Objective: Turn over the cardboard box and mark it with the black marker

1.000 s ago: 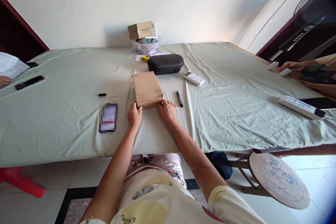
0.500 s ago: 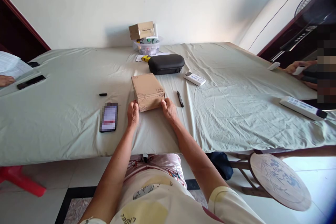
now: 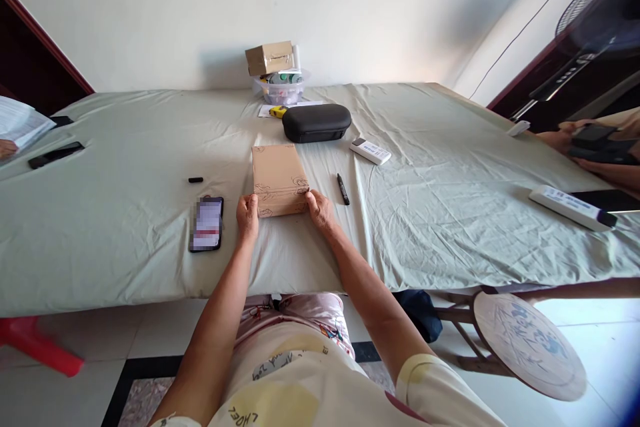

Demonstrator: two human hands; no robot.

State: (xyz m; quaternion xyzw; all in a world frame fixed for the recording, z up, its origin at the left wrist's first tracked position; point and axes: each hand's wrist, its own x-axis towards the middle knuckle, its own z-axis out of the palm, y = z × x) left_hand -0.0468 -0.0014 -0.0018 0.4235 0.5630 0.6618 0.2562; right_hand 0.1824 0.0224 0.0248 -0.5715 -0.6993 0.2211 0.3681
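A brown cardboard box (image 3: pixel 280 170) with black line drawings near its corners lies on the cloth-covered table (image 3: pixel 425 233). My left hand (image 3: pixel 247 215) grips its near left corner, thumb up along the edge. On the opposite side my right hand (image 3: pixel 320 209) holds the near right corner. The fingers under and behind the box are partly hidden. Just right of the box lies a black marker (image 3: pixel 343 189). To the left are a black marker cap (image 3: pixel 195 180) and a smartphone (image 3: pixel 207 224) with its screen lit and blurred out.
Behind the box sit a black zip case (image 3: pixel 317 123), a yellow tape measure (image 3: pixel 278 111) and a plastic basket (image 3: pixel 280 91) with a small carton (image 3: pixel 270 58) on top. White devices (image 3: pixel 371 151) lie rightward. People's hands show at both table ends. A round stool (image 3: pixel 529 345) stands below.
The box has turned slightly and now sits straighter, its near left corner shifted left and toward me. My left hand moved left with it; both hands keep their grip.
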